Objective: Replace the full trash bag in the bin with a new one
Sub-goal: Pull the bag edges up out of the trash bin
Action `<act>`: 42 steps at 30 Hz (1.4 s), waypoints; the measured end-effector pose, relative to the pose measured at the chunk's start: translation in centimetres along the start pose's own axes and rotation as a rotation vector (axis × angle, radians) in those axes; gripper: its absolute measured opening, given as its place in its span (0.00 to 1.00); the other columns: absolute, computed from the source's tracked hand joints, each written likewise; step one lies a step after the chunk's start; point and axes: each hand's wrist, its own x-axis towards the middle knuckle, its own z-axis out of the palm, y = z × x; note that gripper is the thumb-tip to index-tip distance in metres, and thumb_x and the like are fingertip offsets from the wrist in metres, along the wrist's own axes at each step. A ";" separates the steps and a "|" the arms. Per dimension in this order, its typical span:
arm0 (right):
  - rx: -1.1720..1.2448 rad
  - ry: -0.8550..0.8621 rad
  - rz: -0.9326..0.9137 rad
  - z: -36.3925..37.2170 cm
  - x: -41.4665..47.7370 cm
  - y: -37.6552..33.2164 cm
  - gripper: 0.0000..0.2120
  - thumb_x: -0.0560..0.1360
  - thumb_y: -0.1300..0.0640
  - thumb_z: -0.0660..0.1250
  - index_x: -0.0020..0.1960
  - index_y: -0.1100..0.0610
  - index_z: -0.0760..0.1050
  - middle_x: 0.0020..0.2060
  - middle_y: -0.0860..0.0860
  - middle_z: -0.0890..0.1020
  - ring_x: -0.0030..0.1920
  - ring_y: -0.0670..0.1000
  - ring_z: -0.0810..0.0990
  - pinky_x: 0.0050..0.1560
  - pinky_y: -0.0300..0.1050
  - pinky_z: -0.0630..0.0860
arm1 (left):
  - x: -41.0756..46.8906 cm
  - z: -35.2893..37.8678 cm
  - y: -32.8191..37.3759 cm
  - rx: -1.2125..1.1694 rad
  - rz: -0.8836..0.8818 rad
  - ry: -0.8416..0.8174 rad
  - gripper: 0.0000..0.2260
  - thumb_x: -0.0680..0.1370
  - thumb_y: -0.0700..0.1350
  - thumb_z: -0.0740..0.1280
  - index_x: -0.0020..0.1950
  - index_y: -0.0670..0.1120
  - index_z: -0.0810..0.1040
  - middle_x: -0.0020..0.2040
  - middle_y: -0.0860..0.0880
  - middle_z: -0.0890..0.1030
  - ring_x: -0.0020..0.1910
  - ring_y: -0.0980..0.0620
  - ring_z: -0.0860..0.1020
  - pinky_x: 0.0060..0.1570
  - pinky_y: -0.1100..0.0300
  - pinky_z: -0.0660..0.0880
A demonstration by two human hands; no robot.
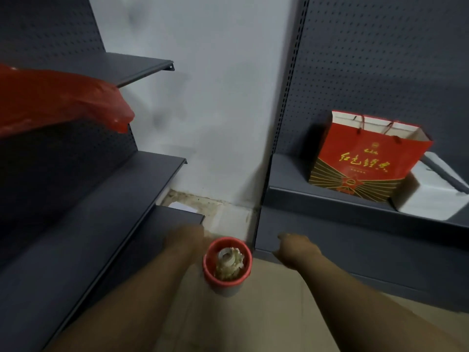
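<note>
place: shop corner; evidence: dark pegboard shelving (pixel 106 194) both sides; red gift bag (pixel 365 161) on shelf

bin (pixel 226 290): grey, red liner
plastic bag (pixel 63 102), left: red
gift bag (pixel 368 161), right: red, gold rays
shelves (pixel 101 199): dark grey

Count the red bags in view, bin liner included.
3: a plastic bag draped on the left shelf, a paper gift bag on the right shelf, the liner in the floor bin. Others may be hidden.
</note>
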 end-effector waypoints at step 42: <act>0.177 0.181 -0.229 31.6 39.4 -2.2 0.18 0.80 0.54 0.57 0.68 0.53 0.71 0.64 0.53 0.77 0.64 0.56 0.73 0.64 0.48 0.69 | 32.9 35.2 -7.2 -0.111 0.073 0.023 0.19 0.80 0.54 0.50 0.50 0.47 0.77 0.52 0.44 0.79 0.52 0.42 0.77 0.53 0.50 0.71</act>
